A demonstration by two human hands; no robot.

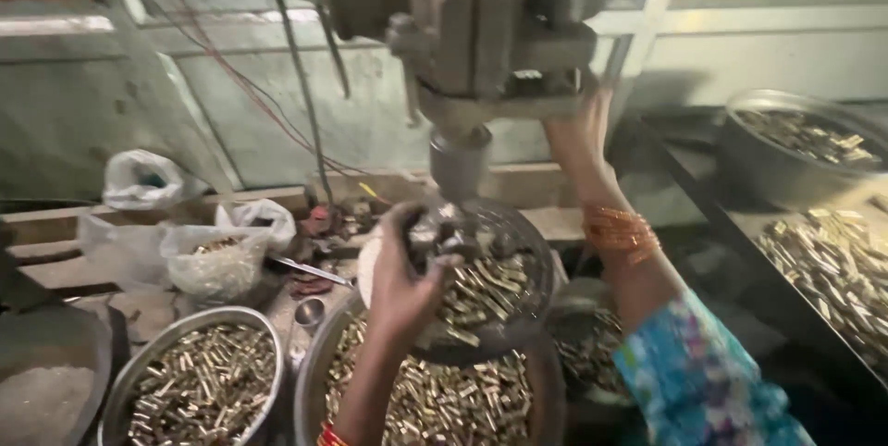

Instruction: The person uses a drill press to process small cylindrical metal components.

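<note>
Press machine (462, 30): grey-green cast body at twelve o'clock, its ram (459, 164) pointing down over the work dish. Rigid, fixed.

Right hand (585, 122): raised at one o'clock against the machine's underside, orange bangles (620, 231) on the wrist; fingers hidden behind the casting, so I cannot tell whether they are spread or gripping.

Large basins: one at six o'clock (310, 381) and one at seven o'clock (139, 372), both heaped with small brass pieces; likely heavy when full, best lifted by the rim with both hands.

Shelf tray (832, 270) at three o'clock and a pan (768, 168) at two o'clock, also holding brass parts.

Work dish (536, 252): dark, round, at centre under the ram, partly filled with brass parts.

Left hand (402, 279): at centre, fingers curled together over the dish's near edge, apparently pinching one small piece; motion blur hides which.

Plastic bags (217, 256): at nine o'clock, soft, limp.

Brass pieces (486, 289): short tubular metal parts, judged stiff, smooth, individually light, prone to rolling; best taken by a fingertip pinch across the barrel.
</note>
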